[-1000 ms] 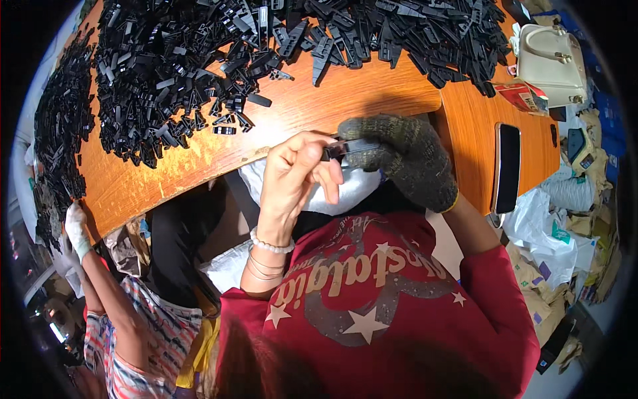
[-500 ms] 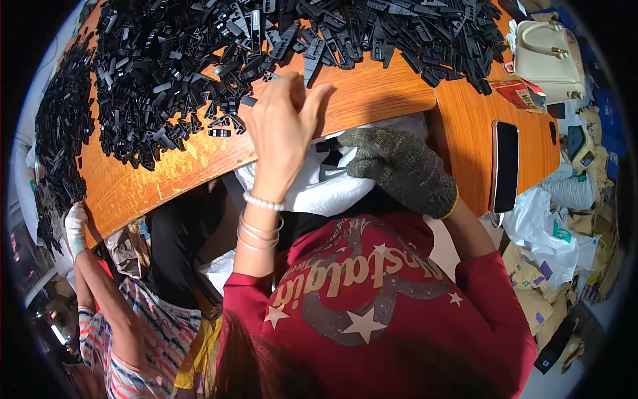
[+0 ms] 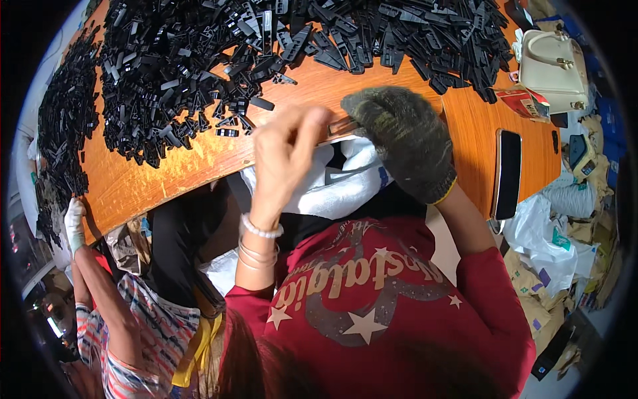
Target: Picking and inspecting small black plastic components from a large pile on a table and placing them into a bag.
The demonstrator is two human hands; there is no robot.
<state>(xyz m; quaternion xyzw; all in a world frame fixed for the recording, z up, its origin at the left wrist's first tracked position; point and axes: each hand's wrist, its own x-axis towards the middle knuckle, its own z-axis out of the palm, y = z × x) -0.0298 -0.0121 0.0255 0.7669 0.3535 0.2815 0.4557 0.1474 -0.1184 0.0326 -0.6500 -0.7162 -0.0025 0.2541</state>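
My left hand (image 3: 284,149), bare and with bracelets at the wrist, hovers over the table's front edge. Its fingers are curled in, slightly blurred, and what they hold, if anything, is hidden. Beside it my right hand (image 3: 405,143), in a dark knitted glove, is closed on a small black plastic piece (image 3: 341,126) that sticks out toward my left hand. Below both hands, a white sack (image 3: 332,196) lies open at my lap with dark content inside. Large heaps of black plastic pieces (image 3: 173,73) cover the far part of the wooden table (image 3: 159,186).
A phone (image 3: 508,174) lies on the table's right part. Behind it are a red packet (image 3: 523,103) and a cream handbag (image 3: 551,66). At the left, another person's gloved hand (image 3: 74,223) is at the table edge. Plastic bags (image 3: 541,226) and brown packages crowd the right side.
My right hand has come up out of the white sack to the table edge, now with a black piece. My left hand has drawn back from the heap toward me, its fingers more curled.
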